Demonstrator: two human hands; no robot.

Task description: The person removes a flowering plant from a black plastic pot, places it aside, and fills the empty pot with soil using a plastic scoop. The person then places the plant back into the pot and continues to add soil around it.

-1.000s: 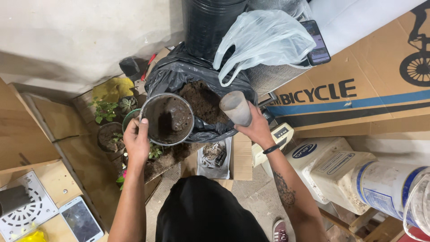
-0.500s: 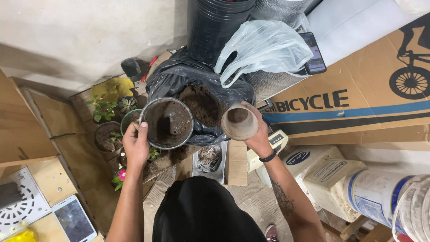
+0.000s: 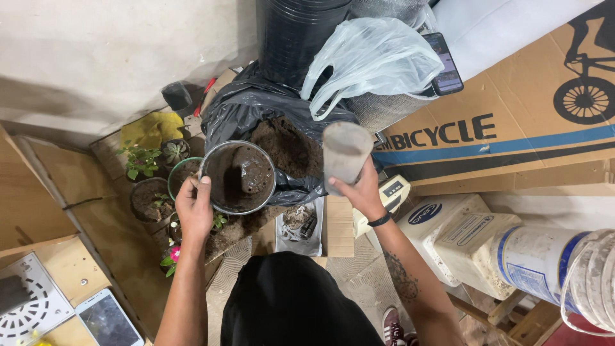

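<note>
My left hand (image 3: 194, 208) grips the pot (image 3: 238, 177) rim; my right hand (image 3: 360, 191) holds a cup (image 3: 344, 154), soil bag (image 3: 282, 138) between my fingers

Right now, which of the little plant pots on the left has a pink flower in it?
The pot with the pink flower is the lowest one, just under the left hand. The pots higher up, like the leafy green plant, show only leaves or soil.

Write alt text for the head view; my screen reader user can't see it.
Seen from above, a person's left hand grips a round pot partly filled with soil, while the right hand holds a dusty cup over an open black bag of soil. Small potted plants sit to the left.
</note>
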